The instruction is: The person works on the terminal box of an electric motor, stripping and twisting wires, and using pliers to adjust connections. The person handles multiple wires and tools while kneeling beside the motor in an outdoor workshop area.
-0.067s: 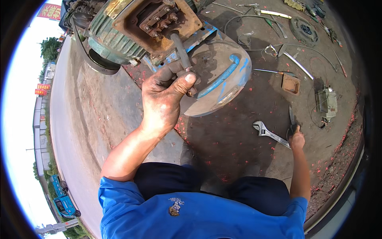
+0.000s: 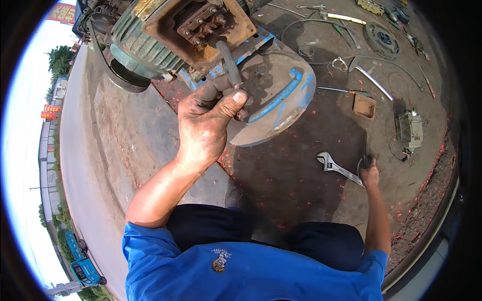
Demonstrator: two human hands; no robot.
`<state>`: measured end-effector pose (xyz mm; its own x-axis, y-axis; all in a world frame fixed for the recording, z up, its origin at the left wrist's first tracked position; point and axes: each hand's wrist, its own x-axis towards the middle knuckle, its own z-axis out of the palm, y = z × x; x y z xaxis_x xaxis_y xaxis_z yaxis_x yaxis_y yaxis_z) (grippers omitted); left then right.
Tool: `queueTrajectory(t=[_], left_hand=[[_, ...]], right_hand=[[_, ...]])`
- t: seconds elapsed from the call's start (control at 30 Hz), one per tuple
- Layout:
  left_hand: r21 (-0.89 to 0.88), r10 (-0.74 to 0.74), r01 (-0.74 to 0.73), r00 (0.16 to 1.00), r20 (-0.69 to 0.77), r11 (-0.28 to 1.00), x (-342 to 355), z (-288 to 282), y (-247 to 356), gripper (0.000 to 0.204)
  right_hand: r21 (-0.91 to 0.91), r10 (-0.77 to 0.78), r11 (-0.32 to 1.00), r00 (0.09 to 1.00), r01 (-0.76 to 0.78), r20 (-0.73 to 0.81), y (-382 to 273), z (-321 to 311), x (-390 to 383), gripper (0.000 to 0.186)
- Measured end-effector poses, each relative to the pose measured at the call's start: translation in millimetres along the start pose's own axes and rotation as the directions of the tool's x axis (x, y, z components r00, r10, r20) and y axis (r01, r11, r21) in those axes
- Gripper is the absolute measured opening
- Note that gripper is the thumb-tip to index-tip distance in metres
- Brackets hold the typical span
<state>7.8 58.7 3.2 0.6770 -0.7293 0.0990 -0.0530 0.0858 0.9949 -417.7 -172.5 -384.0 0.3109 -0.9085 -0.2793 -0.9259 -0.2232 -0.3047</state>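
My left hand [image 2: 206, 120] is closed around a thick grey cable [image 2: 229, 61], thumb pressed along it. The cable comes out of the rusty terminal box [image 2: 205, 62] on a green ribbed motor [image 2: 145, 40]. Bolted terminals [image 2: 203, 26] show inside the open box. Off to the right, my right hand [image 2: 370, 175] grips a dark-handled bladed tool [image 2: 367, 159]; its thin blade points away from me, and whether it is a knife or scissors is unclear. An adjustable wrench [image 2: 339, 168] lies on the ground just left of that hand.
Beneath the motor is a rounded metal cover [image 2: 266, 133] with a blue handle [image 2: 275, 103]. Farther right lie a screwdriver [image 2: 344, 91], a small square tray [image 2: 364, 107], a greenish-grey box-shaped device [image 2: 409, 131], a pulley-like wheel [image 2: 381, 39] and several loose tools and cables.
The bladed tool in my right hand has turned, so its blade now looks thinner. My left hand keeps its hold on the cable. The whole view has shifted slightly.
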Motion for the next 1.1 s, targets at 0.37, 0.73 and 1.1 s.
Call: queueTrajectory(t=[0.37, 0.73, 1.1], left_hand=[[0.070, 0.007, -0.015, 0.993, 0.116, 0.997, 6.0, -7.1, 6.3, 0.039], [-0.022, 0.033, -0.030, 0.991, 0.132, 0.999, 4.0, -6.0, 0.3, 0.036], [-0.018, 0.055, -0.053, 0.992, 0.117, 0.998, 3.2, -2.2, -2.9, 0.033]], right_hand=[[0.953, -0.737, 0.267, 0.667, 0.142, 0.107, -304.9, -215.5, -137.1, 0.051], [0.983, -0.843, 0.151, 0.505, -0.106, 0.184, -359.2, -219.8, -161.0, 0.029], [0.995, -0.851, 0.074, 0.515, -0.074, 0.101, -362.2, -218.1, -162.2, 0.028]])
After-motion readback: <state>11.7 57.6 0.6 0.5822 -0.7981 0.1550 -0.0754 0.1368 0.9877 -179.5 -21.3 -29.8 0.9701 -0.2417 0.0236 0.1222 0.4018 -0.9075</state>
